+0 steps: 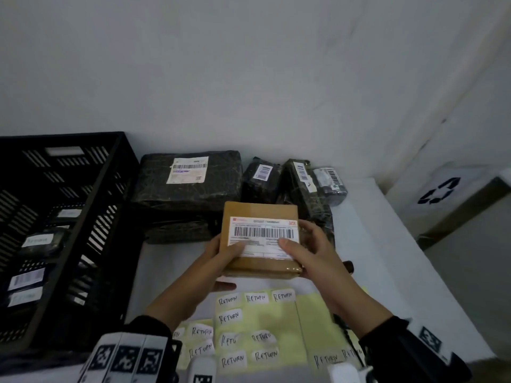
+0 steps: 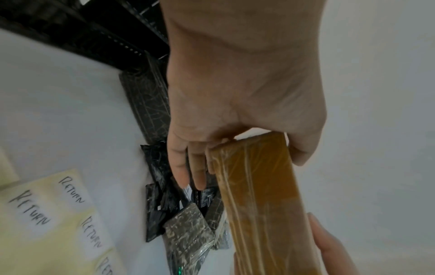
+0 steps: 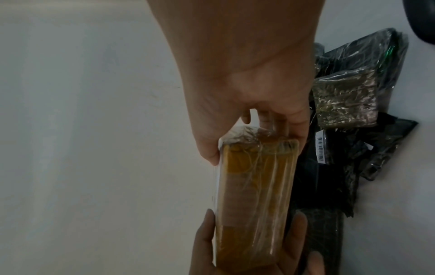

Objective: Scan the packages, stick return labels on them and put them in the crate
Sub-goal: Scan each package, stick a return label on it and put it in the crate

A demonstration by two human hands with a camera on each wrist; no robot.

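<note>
We hold the brown cardboard package off the tabletop with both hands, shipping label up. To scan it well, we should keep the barcode flat and slide both thumbs clear of the label (they overlap its lower edge now). The left hand grips the package's 8 o'clock corner, the right hand its 4 o'clock side, thumbs on top, fingers curled beneath. The black crate waits at 9 o'clock, the RETURN stickers at 6.

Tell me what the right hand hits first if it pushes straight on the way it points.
Likely the upright black-wrapped parcel just behind the brown box that the right hand holds; depth is unclear, so it may slide past.
</note>
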